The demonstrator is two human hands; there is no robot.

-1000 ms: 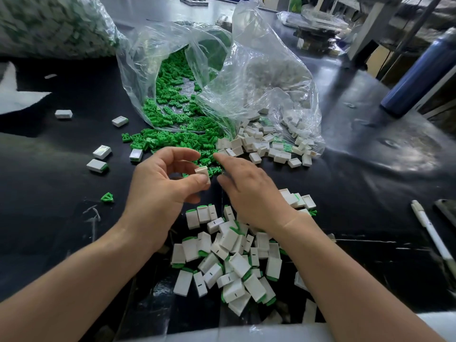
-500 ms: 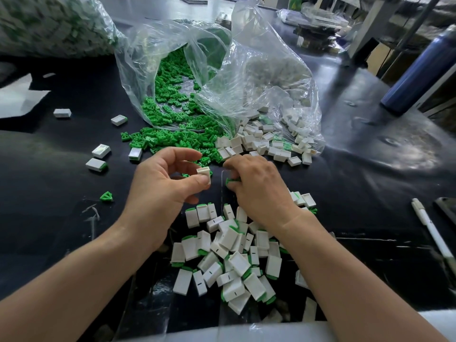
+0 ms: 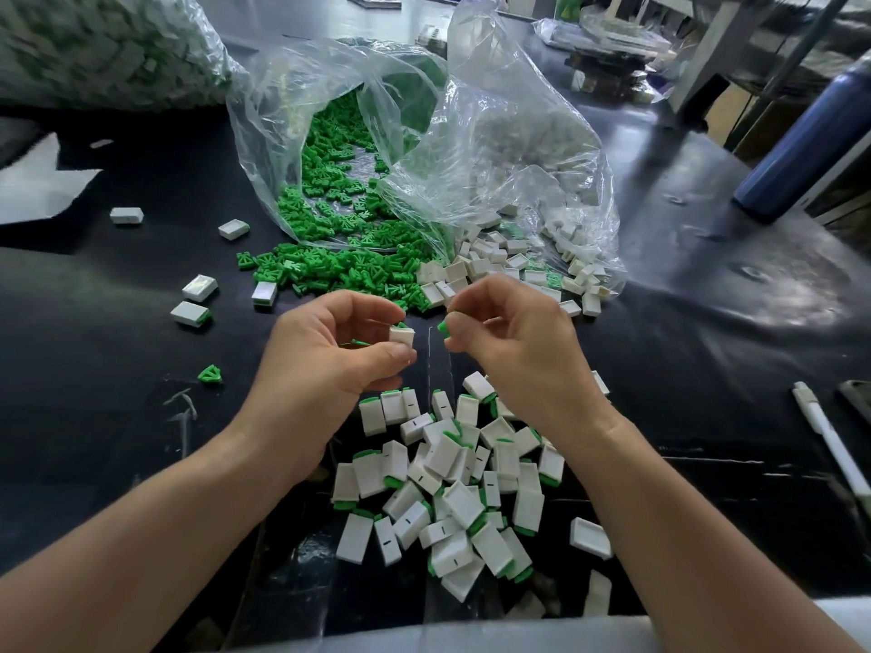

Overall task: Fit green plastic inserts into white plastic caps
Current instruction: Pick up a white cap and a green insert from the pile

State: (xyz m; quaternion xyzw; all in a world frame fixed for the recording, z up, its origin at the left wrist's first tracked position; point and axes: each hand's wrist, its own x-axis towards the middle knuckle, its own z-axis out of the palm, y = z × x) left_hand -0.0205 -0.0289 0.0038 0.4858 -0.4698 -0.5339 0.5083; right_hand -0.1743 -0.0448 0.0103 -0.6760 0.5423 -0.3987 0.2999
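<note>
Left hand (image 3: 325, 360): gripped a white cap (image 3: 402, 335) between thumb and curled fingers, above the middle of the black table (image 3: 118, 360).
Right hand (image 3: 518, 351): pinched a green insert (image 3: 442, 327) at its fingertips, just beside the cap but apart from it.
Finished pile (image 3: 452, 487): capped pieces lay heaped by the table's near edge, between the wrists.
Loose inserts (image 3: 339, 271): spilled from a clear bag toward the far edge.
Loose caps (image 3: 499, 261): spilled from a second bag, just right of the inserts.
Pen (image 3: 829, 445): lay near the right edge.
</note>
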